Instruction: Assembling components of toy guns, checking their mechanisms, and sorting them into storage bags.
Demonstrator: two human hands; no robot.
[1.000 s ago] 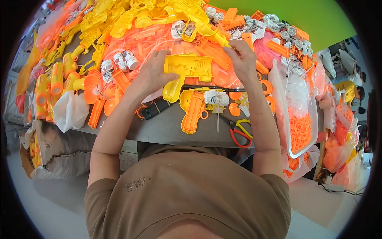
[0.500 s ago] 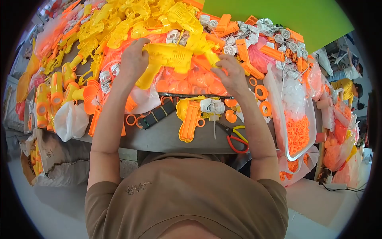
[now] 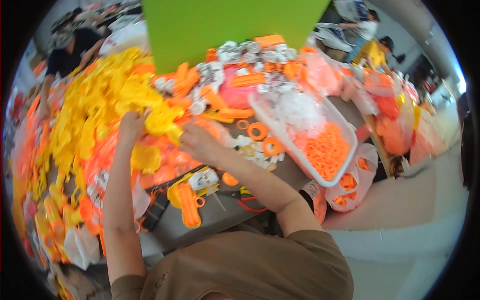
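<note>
Swung further left and up since half a second ago, both hands plus the yellow toy gun shell [image 3: 162, 120], now right at the edge of the big yellow parts pile [image 3: 100, 100] instead of over the orange stuff nearer the body. Whole view tilted too, with the green board [image 3: 225, 25] filling the top.

Left hand [image 3: 131, 125] curled around the shell's left end, fingers closed on it, knuckles up. Right hand [image 3: 197, 142] pinching the shell's lower right end, fingers mostly closed, thumb side hard to make out. Shell held between the two, just above the heap, touching both hands.

Relative to that shell: orange and yellow toy gun [image 3: 187, 200] lying well below on the grey table [image 3: 225, 215], beside a small white-and-yellow part bundle [image 3: 205, 177]. Two orange rings [image 3: 265, 140] off to the right, near a clear plastic tub [image 3: 345, 165] full of small orange pieces and white bits. Scissors with red handles [image 3: 250, 202] lower right, under the right forearm. Bagged orange parts [image 3: 345, 185] hanging off the table edge beyond the tub. Other people way up in the corners, too blurry to say much.
</note>
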